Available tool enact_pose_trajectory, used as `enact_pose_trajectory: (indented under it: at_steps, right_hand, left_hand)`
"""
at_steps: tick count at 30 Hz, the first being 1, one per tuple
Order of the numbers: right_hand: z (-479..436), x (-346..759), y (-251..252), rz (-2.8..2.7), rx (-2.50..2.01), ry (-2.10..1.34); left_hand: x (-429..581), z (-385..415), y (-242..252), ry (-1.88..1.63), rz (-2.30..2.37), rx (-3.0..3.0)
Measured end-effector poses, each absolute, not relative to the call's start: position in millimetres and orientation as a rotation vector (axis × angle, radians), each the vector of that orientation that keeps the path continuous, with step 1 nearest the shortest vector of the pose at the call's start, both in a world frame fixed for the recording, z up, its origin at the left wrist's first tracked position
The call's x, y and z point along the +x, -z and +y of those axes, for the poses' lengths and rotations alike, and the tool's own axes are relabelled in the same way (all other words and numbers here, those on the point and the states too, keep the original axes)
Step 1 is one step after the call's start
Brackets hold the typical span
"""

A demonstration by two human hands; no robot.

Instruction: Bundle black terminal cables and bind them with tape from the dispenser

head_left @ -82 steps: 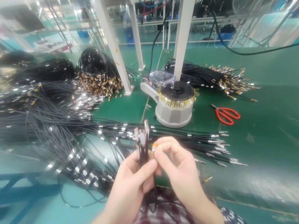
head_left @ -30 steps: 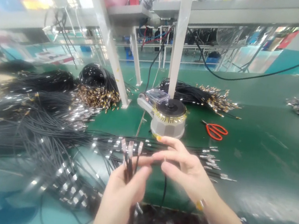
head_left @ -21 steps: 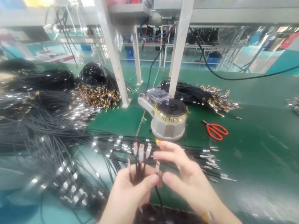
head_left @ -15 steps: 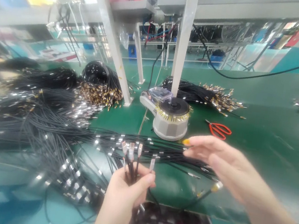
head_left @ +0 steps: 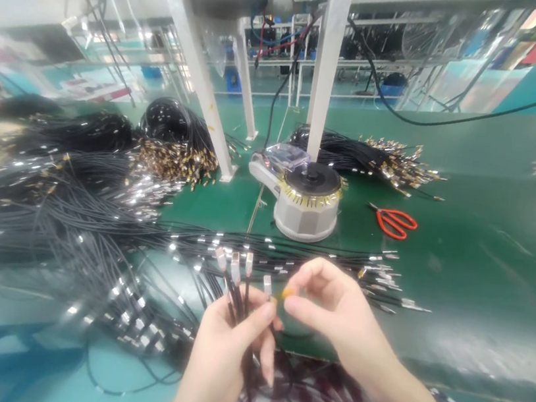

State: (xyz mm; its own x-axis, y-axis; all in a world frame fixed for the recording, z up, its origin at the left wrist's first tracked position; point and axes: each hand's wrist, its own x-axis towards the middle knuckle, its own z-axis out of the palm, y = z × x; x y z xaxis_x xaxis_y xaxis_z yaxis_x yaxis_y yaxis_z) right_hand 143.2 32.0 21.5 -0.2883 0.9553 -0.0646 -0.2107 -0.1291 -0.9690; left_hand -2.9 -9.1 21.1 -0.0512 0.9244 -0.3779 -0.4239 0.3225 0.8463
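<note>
Several black cables with silver metal connectors (head_left: 235, 267) stand up from my left hand (head_left: 229, 338), whose fingers are closed around them. One cable's connector (head_left: 267, 285) sits apart, near the left thumb tip. My right hand (head_left: 328, 306) pinches a small piece of yellow tape (head_left: 285, 293) between thumb and index finger, right beside that connector. Behind the hands is a round white tape dispenser (head_left: 305, 209) with a black top and yellow strips around its rim. Scissors with red handles (head_left: 396, 224) lie to its right.
Long black cables (head_left: 183, 239) run across the green table (head_left: 479, 257) behind my hands. Cable bundles (head_left: 174, 158) pile up at the left, and another bundle (head_left: 377, 163) lies behind the dispenser. White posts (head_left: 330, 70) rise at the table's back.
My right hand has moved left and down, bringing the yellow tape beside the separate connector. My left hand still holds the cables. The view has shifted slightly.
</note>
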Motion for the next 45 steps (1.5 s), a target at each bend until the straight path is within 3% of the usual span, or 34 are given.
enact_pose_trajectory:
  at_steps: [15, 45]
  right_hand:
    - [24, 122, -13, -0.914, -0.827, -1.635]
    - [19, 113, -14, -0.932, -0.896, -1.466]
  left_hand:
    - [-1, -9, -24, -1.206, 1.071, 0.522]
    - [1, -10, -25, -1.255, 1.066, 0.680]
